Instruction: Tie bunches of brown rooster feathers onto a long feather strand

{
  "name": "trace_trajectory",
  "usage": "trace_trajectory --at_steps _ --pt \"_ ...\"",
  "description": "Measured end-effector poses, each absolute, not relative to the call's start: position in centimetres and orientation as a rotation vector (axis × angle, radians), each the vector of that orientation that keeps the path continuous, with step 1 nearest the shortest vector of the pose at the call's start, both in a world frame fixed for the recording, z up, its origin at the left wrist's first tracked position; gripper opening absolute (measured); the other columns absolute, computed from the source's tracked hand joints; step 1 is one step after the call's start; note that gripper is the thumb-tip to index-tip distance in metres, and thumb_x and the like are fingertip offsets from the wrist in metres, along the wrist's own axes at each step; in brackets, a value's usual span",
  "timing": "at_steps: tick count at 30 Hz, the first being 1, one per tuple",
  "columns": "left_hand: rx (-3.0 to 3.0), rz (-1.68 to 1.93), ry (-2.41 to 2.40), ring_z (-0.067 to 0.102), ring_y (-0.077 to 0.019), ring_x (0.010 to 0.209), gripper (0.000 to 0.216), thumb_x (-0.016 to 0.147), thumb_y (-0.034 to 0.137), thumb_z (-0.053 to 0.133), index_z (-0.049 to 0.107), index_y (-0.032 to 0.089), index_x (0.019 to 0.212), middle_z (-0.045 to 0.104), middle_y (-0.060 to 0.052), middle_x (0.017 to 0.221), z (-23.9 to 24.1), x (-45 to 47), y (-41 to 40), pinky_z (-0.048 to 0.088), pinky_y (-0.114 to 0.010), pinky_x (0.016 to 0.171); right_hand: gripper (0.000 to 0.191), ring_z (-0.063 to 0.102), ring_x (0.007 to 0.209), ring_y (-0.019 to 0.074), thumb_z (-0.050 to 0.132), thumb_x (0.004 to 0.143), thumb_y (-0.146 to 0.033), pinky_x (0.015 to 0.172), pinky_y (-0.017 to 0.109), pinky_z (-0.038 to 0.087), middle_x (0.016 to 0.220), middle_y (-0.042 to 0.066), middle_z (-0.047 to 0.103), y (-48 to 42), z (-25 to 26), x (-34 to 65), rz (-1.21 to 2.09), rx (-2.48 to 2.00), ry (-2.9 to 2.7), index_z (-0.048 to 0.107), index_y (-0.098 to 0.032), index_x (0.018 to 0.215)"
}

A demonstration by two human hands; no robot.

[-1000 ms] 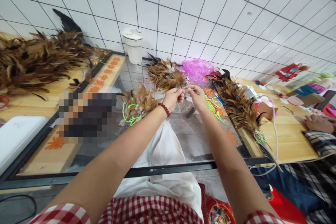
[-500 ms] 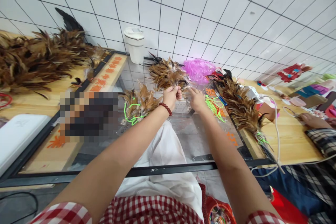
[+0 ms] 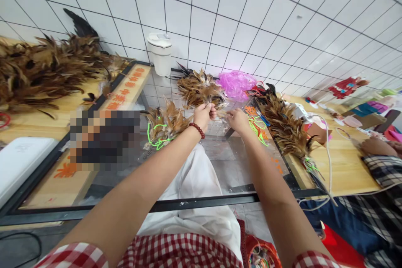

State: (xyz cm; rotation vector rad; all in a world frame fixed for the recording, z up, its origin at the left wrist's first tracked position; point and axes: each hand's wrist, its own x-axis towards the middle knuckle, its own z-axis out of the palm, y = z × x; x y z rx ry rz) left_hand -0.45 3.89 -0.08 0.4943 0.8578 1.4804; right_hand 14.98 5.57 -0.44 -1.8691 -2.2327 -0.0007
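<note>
My left hand (image 3: 204, 116), with a dark red bead bracelet on the wrist, is closed over the glass tabletop. Between it and my right hand (image 3: 238, 120) shows a small pale tan feather (image 3: 221, 114). The right fingers are bent and pinched together at the feather's other side. Just behind my hands lies a pile of brown feathers (image 3: 199, 88). Left of my wrist is another feather bunch (image 3: 172, 119) with bright green cord (image 3: 161, 141). Green and red cords (image 3: 258, 130) lie right of my right hand.
A white lidded cup (image 3: 161, 55) and a pink plastic bag (image 3: 237, 85) stand along the tiled wall. Large feather heaps (image 3: 34, 75) cover the left table; a long feather row (image 3: 282, 123) lies right. Another person's plaid sleeve (image 3: 381, 171) is at far right.
My right fingers have curled from stretched forward into a pinch. My left hand stays closed in almost the same place. The view has shifted slightly.
</note>
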Motion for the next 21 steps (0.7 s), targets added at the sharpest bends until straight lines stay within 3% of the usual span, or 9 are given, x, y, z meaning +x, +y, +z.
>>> trace_trajectory --at_steps 4,6,10,14,18,21 --pt "0.501 1.468 0.863 0.049 -0.005 0.046 0.019 0.09 0.012 0.047 0.055 0.012 0.073 0.052 0.003 0.055 0.0 -0.4 3.9 0.04 -0.019 0.049 0.023 0.062 0.096 0.0243 0.049 0.084 -0.018 0.083 0.033 0.041 0.1 0.013 0.069 5.3 0.2 15.2 -0.036 -1.851 -2.265 0.072 -0.017 0.087" --pt "0.507 1.463 0.862 0.049 -0.005 0.045 0.019 0.09 0.012 0.047 0.055 0.012 0.073 0.052 0.003 0.055 0.0 -0.5 3.9 0.04 -0.019 0.049 0.018 0.062 0.088 0.0223 0.052 0.081 -0.017 0.078 0.032 0.042 0.092 0.012 0.069 5.5 0.3 15.2 0.099 -1.839 -2.131 0.069 -0.016 0.081" --pt "0.515 1.437 0.868 0.053 -0.0069 0.048 0.018 0.089 0.013 0.049 0.055 0.012 0.072 0.056 0.001 0.056 0.1 -0.5 3.7 0.044 -0.021 0.052 0.019 0.055 0.061 0.0132 0.061 0.077 -0.034 0.059 0.025 0.04 0.064 0.002 0.062 5.9 0.5 14.9 0.849 -1.542 -1.59 0.059 -0.017 0.069" --pt "0.556 1.388 0.88 0.058 -0.0076 0.053 0.014 0.086 0.016 0.057 0.057 0.011 0.072 0.062 -0.001 0.06 0.5 -0.4 3.3 0.049 -0.022 0.06 0.035 0.048 0.052 0.0076 0.075 0.06 -0.046 0.05 0.02 0.035 0.06 -0.002 0.057 5.4 1.3 14.2 1.372 -1.141 -1.315 0.056 -0.018 0.067" --pt "0.631 1.302 0.903 0.062 -0.0095 0.054 0.014 0.085 0.015 0.057 0.058 0.011 0.073 0.064 -0.003 0.062 0.7 -0.3 3.0 0.05 -0.023 0.061 0.032 0.04 0.048 0.0056 0.077 0.059 -0.044 0.048 0.02 0.032 0.054 -0.007 0.05 4.8 1.5 13.4 1.323 -1.053 -1.339 0.059 -0.019 0.069" --pt "0.678 1.261 0.919 0.062 -0.0103 0.053 0.013 0.085 0.015 0.058 0.059 0.01 0.073 0.063 -0.004 0.061 0.6 -0.3 3.0 0.05 -0.024 0.059 0.03 0.042 0.051 0.0067 0.074 0.061 -0.044 0.051 0.022 0.034 0.06 -0.005 0.055 4.7 1.2 12.8 1.211 -1.065 -1.426 0.061 -0.019 0.071"
